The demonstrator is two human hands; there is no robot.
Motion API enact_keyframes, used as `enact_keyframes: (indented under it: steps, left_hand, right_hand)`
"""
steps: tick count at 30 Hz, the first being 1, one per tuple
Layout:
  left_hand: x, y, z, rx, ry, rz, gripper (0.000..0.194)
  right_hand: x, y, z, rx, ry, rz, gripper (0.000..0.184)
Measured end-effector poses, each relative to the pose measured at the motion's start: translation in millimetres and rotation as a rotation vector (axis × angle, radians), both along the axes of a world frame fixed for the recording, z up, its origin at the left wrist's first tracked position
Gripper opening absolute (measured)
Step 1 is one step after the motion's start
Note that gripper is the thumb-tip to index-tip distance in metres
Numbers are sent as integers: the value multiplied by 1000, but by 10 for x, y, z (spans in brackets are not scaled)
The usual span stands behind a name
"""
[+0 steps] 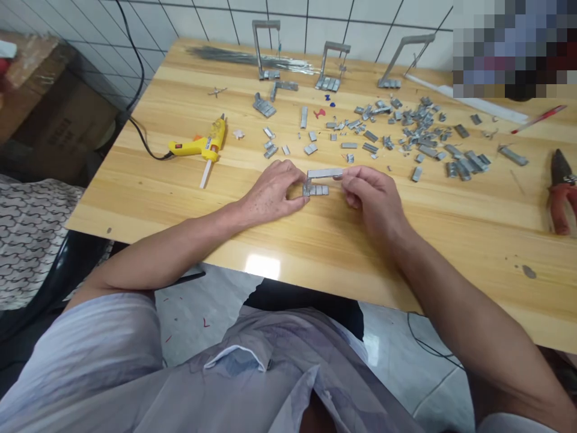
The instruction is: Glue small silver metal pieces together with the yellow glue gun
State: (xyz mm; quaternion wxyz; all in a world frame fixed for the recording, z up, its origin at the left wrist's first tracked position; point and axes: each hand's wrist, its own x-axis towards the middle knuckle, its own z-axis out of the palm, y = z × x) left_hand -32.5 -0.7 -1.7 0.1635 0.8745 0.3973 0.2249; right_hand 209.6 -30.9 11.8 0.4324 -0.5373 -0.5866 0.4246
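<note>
Grey shirt (216,391), wooden table (451,240) under metal frame (324,174), tiled wall (331,24)

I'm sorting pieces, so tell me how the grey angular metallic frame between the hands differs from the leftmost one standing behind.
The grey angular metallic front frame is held between the left hand and right hand; the grey angular metallic leftmost frame stands untouched. The front frame is nearer the camera, the leftmost frame farther away. Both have segmented bases and long top arms.
</note>
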Motion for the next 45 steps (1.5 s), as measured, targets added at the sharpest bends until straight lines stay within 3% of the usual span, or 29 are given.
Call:
enact_keyframes:
  steps: [3, 6, 11, 25, 32, 35, 38, 40, 43, 45]
  left_hand:
    - [-4, -5, 22, 2, -2, -7, 19]
    - [-1, -15, 38, -4, 2, -4, 20]
    - [11, -24, 47, -5, 30, 15, 22]
    - [14, -31, 67, -18, 9, 13, 16]
    - [-21, -48, 65, -77, -173, 106, 43]
    - [-80, -101, 156, -16, -320, 162, 51]
    - [-72, -275, 368, 36, -454, 114, 57]
    - [23, -456, 519, -138, -467, 43, 57]
    - [312, -719, 620, -763, -396, -110, 55]
    - [564, -823, 571, -1066, -402, -239, 67]
  right_hand:
    - [12, 29, 40, -138, 244, -4, 18]
    - [1, 30, 86, -197, 337, 27, 27]
    - [-50, 17, 167, -222, 359, 43, 40]
    - [-39, 24, 126, -227, 458, -21, 36]
    - [138, 159, 126, -203, 672, -153, 50]
    - [217, 191, 209, -161, 730, -185, 51]
    - [202, 118, 366, -99, 746, -241, 51]
    - [123, -2, 486, -46, 730, -246, 52]
    - [-63, -232, 631, 27, 705, -170, 52]
    - [-172, -356, 688, 17, 718, -90, 53]
